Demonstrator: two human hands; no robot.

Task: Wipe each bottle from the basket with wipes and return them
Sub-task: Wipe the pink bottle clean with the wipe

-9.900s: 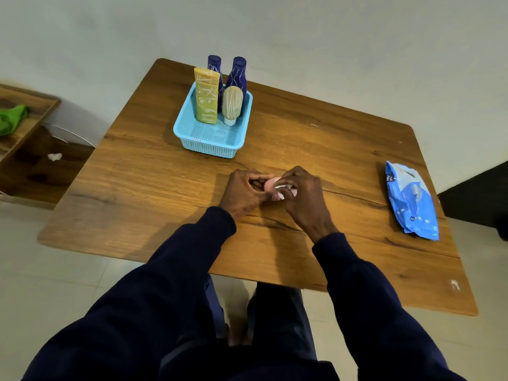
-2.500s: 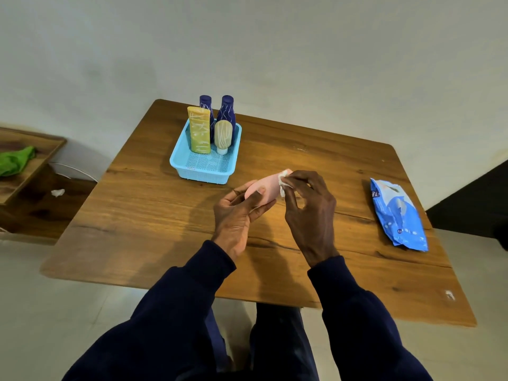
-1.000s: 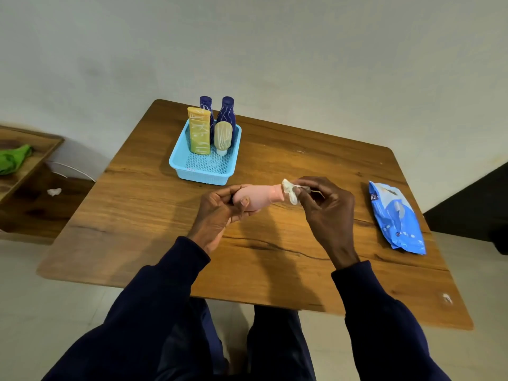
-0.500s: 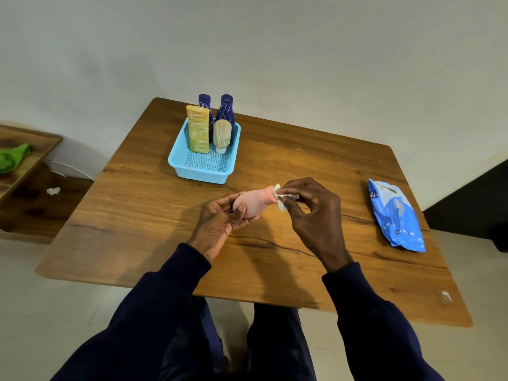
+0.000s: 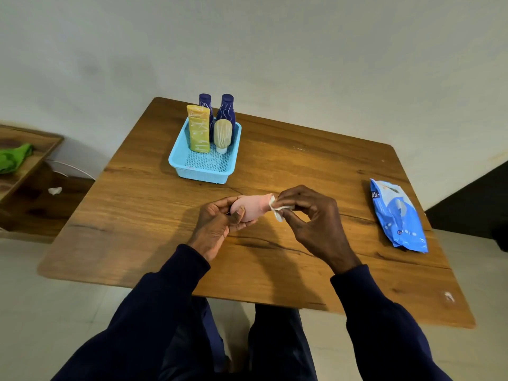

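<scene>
pink bottle [image 5: 251, 207]: lies sideways just above the counter [image 5: 154, 215], between the two hands, in front of the basket [image 5: 203, 167]
left hand [image 5: 217, 224]: fingers and thumb curled round the bottle's rounded fat end, pinching it steady
right hand [image 5: 310, 215]: fingertips pinched on a small white wipe [image 5: 276, 209], pressing it against the bottle's narrow end
handling: the bottle looks small, light and smooth – probably soft plastic that gives under a squeeze and may slip once damp, so the wide end is the sound place to hold while the narrow end gets rubbed
wipe: thin, limp, bunched up – it takes only a light pinch
bottles in basket: four, all upright at the far end – a yellow tube [image 5: 198, 129], a beige bottle [image 5: 222, 134] standing on its cap, and two dark blue bottles [image 5: 227, 111] behind them
bottles in all: five, counting the pink one
free room: the near half of the basket is bare, fit to take the pink bottle back
wipe pack [image 5: 397, 215]: one, blue, flat on the counter well off to the right
baskets: one
</scene>
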